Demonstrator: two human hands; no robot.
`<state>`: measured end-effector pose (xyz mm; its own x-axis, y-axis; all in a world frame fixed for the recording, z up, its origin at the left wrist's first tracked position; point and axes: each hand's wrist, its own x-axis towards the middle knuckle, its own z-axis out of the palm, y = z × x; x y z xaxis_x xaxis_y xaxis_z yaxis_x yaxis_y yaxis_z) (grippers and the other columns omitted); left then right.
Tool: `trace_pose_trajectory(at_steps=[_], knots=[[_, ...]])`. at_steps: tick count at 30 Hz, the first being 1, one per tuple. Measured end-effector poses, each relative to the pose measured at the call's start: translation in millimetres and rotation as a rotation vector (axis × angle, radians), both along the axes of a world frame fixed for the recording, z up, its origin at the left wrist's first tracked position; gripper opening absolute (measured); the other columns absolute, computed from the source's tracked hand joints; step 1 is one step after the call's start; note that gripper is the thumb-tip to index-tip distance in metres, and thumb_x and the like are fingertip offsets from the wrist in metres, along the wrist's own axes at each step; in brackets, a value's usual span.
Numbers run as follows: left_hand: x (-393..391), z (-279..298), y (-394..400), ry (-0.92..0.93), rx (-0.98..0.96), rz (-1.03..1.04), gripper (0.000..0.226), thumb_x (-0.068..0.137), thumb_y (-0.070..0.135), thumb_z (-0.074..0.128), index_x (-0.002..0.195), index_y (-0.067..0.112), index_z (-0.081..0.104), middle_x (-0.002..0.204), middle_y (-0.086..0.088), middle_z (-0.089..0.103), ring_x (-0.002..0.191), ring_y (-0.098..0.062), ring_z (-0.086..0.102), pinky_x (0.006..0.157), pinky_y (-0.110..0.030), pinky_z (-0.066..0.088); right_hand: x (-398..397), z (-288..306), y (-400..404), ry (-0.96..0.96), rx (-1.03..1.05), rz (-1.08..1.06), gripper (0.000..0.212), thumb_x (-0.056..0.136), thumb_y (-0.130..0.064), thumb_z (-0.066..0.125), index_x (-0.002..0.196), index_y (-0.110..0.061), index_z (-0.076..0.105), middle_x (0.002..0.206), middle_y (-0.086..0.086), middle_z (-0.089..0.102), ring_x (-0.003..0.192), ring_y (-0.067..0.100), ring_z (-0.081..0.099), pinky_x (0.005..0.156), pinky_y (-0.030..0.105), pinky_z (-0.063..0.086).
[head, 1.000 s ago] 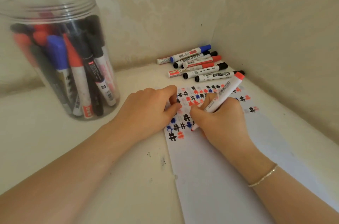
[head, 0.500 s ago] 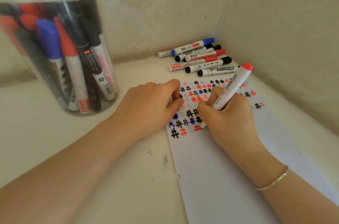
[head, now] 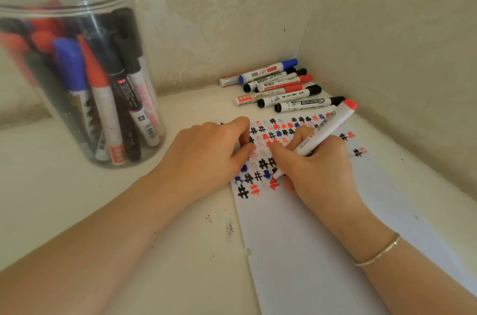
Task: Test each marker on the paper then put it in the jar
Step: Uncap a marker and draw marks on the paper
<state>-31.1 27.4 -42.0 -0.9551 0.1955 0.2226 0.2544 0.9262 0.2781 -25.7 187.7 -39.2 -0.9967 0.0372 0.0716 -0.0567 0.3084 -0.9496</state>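
My right hand (head: pixel 317 172) grips a white marker with a red end (head: pixel 325 128), and its tip touches the white paper (head: pixel 309 250) at a fresh red mark. Rows of black, red and blue hash marks cover the paper's far part. My left hand (head: pixel 206 154) rests on the paper's left edge with fingers curled under; whether it holds anything is hidden. The clear plastic jar (head: pixel 77 2) stands open at the far left, holding several black, red and blue markers upright. Several loose capped markers (head: pixel 284 90) lie in the far corner beyond the paper.
Cream walls (head: pixel 387 43) meet in a corner right behind the loose markers and run close along the paper's right side. The pale tabletop (head: pixel 167 250) carries small dark specks left of the paper. A thin bracelet (head: pixel 378 252) circles my right wrist.
The marker tip has moved slightly over the paper and a new red mark has appeared under it. My left hand has stayed on the paper's edge. The view shifted a little.
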Motion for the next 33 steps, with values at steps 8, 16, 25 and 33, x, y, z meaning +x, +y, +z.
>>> trace_pose_trajectory(at_steps=[8,16,25,33], knots=[[12,17,0,-0.066,0.312,-0.135,0.024,0.089,0.029,0.024,0.111,0.033,0.032,0.078,0.004,0.054,0.067,-0.015,0.053,0.061,-0.034,0.045,-5,-2,7,0.008,-0.143,-0.014,0.033,0.079,-0.011,0.072,0.065,0.004,0.046,0.057,0.028,0.044,0.041,0.016,0.035,0.038,0.02,0.032],[12,19,-6,0.153,0.4,-0.123,0.046,0.094,0.022,0.035,0.139,0.031,0.031,0.11,0.015,0.058,0.09,0.002,0.056,0.077,-0.012,0.046,-10,12,26,-0.184,-1.035,0.063,0.024,0.074,-0.023,0.064,0.087,-0.002,0.064,0.079,0.008,0.067,0.072,0.022,0.067,0.065,0.029,0.056],[13,9,3,-0.112,0.495,-0.182,0.068,0.091,0.012,0.061,0.141,0.042,0.027,0.1,0.033,0.064,0.095,0.01,0.059,0.08,0.001,0.04,-9,11,19,-0.111,-0.862,0.079,0.021,0.071,-0.011,0.064,0.065,-0.006,0.045,0.054,0.006,0.046,0.037,0.012,0.043,0.037,0.021,0.037],[17,13,7,-0.103,0.448,-0.188,0.07,0.09,0.021,0.063,0.142,0.044,0.022,0.113,0.025,0.066,0.085,-0.001,0.064,0.072,-0.015,0.048,-7,10,17,-0.085,-0.751,0.166,0.018,0.074,-0.013,0.065,0.068,-0.004,0.05,0.049,0.006,0.05,0.037,0.013,0.045,0.038,0.021,0.038]])
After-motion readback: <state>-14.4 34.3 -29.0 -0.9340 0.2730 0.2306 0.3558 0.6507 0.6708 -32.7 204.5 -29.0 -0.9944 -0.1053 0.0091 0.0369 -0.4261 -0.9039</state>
